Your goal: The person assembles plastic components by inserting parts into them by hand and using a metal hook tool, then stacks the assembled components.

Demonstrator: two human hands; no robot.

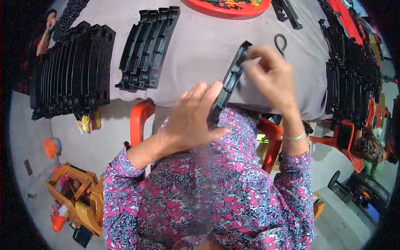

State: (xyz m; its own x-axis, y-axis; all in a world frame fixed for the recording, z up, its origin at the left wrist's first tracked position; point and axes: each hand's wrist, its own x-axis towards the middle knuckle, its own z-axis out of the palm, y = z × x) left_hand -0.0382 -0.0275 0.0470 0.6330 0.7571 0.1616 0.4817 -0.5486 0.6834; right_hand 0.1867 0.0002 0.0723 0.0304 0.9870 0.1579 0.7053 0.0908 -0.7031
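Observation:
A long, narrow black plastic part with moulded hollows slants across the table's near edge, its lower end close to my body. My left hand grips its lower half, with the fingers along the left side and the thumb by the near end. At the part's far end is my right hand, slightly blurred, with its fingers curled and pinched together. What the right fingertips hold, if anything, is too small to make out. Beside them on the cloth lies a thin black loop, perhaps a tool handle.
Similar black parts lie in a group left of centre and a bigger row at far left. More black parts line the right edge. A red tray holding small pieces stands at the back. Red chair arms flank me.

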